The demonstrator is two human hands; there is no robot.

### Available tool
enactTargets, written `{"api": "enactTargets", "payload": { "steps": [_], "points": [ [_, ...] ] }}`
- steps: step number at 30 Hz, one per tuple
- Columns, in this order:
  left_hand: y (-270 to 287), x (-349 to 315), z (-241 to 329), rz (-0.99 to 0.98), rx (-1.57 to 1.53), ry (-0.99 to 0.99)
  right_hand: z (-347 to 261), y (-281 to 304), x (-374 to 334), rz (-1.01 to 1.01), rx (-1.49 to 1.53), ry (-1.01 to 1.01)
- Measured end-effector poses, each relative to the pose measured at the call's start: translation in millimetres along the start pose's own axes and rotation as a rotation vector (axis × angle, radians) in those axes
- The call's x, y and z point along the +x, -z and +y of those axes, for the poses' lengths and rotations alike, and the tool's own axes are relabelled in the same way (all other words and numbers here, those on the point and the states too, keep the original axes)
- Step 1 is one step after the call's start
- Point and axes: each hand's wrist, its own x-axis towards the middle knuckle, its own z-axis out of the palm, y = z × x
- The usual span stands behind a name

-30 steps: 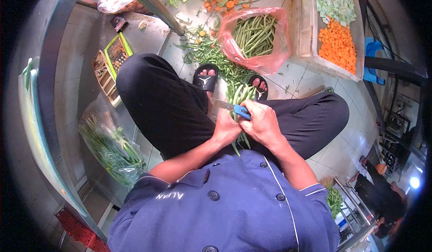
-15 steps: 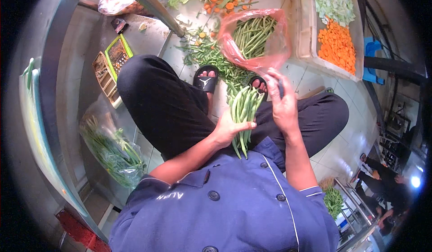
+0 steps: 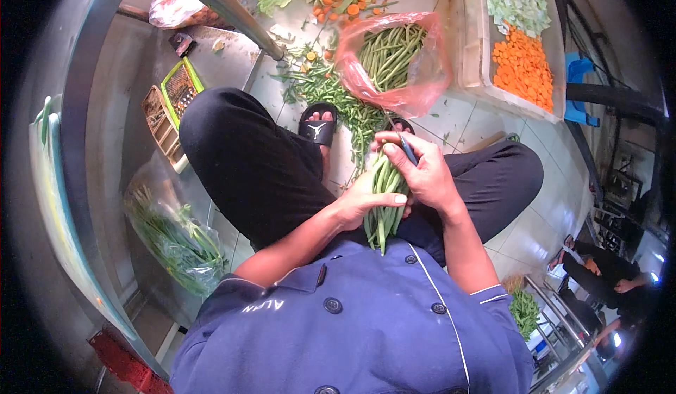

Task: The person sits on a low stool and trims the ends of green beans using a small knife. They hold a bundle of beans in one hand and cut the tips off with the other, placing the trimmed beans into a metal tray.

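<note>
A bunch of long green beans [image 3: 381, 228] stands upright in my left hand [image 3: 359, 200], its thumb laid across the front. At the top of the bunch is my right hand [image 3: 431, 176], closed on a small knife with a dark handle [image 3: 408, 152]; its thin blade points up and away. The right fingertips touch the bean tips or sit just beside them. Beyond the hands, cut bean pieces [image 3: 331, 91] lie scattered on the tiled floor around my sandals. An open pink plastic bag [image 3: 436, 88] there holds many whole green beans [image 3: 391, 52].
At the far right a pale crate [image 3: 473, 56] holds sliced carrots [image 3: 522, 70] and chopped pale green leaves [image 3: 517, 3]. On the left are a green-rimmed grater [image 3: 184, 88], a bag of leafy greens [image 3: 179, 242] and a metal post [image 3: 225, 7]. Another person [image 3: 598, 267] is at the right.
My right hand with the knife has come down and left onto the top of the bean bunch. The left hand keeps its hold, almost unmoved.
</note>
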Motion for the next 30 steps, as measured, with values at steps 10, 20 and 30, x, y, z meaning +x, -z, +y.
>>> {"api": "enactTargets", "payload": {
  "steps": [10,20,30],
  "points": [
    [6.1,6.8,-1.6,0.082,0.296,0.033,14.4,0.3,0.4,-0.014,-0.039,0.038],
    [6.2,-0.3,-0.2,-0.013,-0.055,0.051,3.3,10.2,-1.4,0.02,0.255,0.04],
    [11.6,-4.8,-6.1,0.053,-0.104,-0.044,-5.4,3.5,-49.9,0.118,-0.367,0.064]
  ]
}}
